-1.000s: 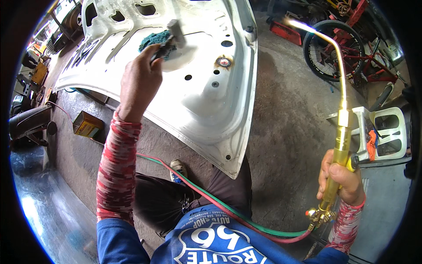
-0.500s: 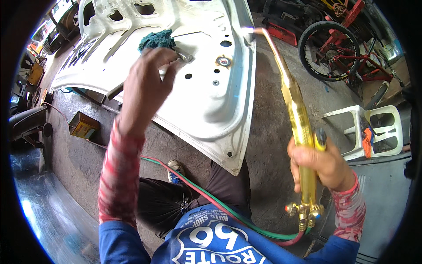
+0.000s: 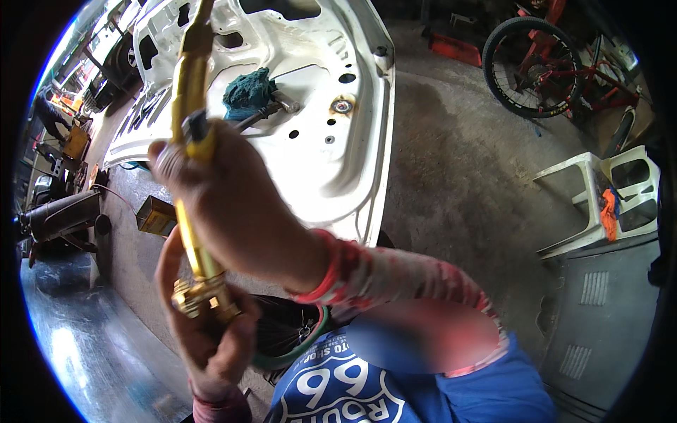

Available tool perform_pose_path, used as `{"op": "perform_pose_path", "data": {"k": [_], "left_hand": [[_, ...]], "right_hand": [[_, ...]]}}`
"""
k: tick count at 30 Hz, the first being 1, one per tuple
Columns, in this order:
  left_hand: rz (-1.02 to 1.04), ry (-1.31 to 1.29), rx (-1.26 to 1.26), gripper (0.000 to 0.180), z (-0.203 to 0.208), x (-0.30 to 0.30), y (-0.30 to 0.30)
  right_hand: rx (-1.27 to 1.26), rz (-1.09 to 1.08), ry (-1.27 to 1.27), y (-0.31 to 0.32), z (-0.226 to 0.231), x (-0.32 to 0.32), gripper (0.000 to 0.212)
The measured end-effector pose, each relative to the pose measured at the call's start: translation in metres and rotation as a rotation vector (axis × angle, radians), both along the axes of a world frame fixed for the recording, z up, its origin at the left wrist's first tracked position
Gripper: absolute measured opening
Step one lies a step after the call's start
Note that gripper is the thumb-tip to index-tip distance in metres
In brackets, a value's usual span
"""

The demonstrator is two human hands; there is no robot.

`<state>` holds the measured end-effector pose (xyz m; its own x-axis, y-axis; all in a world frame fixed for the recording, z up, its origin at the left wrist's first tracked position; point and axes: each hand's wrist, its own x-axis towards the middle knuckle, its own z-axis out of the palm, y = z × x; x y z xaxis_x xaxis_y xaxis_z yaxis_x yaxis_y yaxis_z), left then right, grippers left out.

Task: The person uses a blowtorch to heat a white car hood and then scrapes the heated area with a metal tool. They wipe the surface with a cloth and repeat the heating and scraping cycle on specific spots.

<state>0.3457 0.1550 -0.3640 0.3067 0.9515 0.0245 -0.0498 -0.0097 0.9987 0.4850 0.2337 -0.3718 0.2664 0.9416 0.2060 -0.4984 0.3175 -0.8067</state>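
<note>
A brass gas torch (image 3: 189, 92) stands nearly upright at the left, its upper end cut off by the top edge. My right hand (image 3: 233, 194) is wrapped round its body, the arm crossing in front of my chest. At the lower end, the fingers of my left hand (image 3: 201, 352) close round the brass valves. A green hose (image 3: 310, 344) curves beside my lap. Beyond the hands lies a white car body panel (image 3: 317, 187) with a scorched ring (image 3: 342, 106) round one spot. On it rest a crumpled teal cloth (image 3: 248, 92) and a metal-headed tool (image 3: 285, 103), perhaps a hammer.
At the right stands a white plastic stool (image 3: 589, 183) with an orange cloth (image 3: 608, 215). A red bicycle (image 3: 539, 74) is behind it. A square tin (image 3: 156, 216) sits on the floor at left. Grey metal panels (image 3: 599, 317) lie at lower right.
My right hand has brought the torch from the right across to the left. My left hand has come down from over the panel to the valves. The torch tip has left the view.
</note>
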Motion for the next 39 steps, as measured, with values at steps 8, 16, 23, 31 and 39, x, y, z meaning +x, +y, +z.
{"op": "perform_pose_path", "data": {"k": [8, 16, 23, 31, 39], "left_hand": [[-0.034, 0.208, -0.149, 0.082, 0.039, -0.073, 0.016], [0.005, 0.609, -0.138, 0.075, 0.056, -0.041, 0.018], [-0.12, 0.744, -0.089, 0.067, 0.055, -0.021, 0.032], [-0.16, 0.771, -0.049, 0.066, 0.054, -0.023, 0.035], [-0.165, 0.772, -0.065, 0.067, 0.055, -0.023, 0.037]], "right_hand": [[0.006, 0.209, -0.023, -0.026, -0.026, 0.001, 0.047], [-0.077, 0.105, -0.037, -0.031, -0.063, 0.019, 0.039], [-0.132, -0.053, -0.091, -0.031, -0.081, 0.024, 0.048], [-0.124, -0.056, -0.072, -0.03, -0.08, 0.023, 0.049], [-0.097, -0.049, -0.084, -0.029, -0.078, 0.025, 0.046]]}}
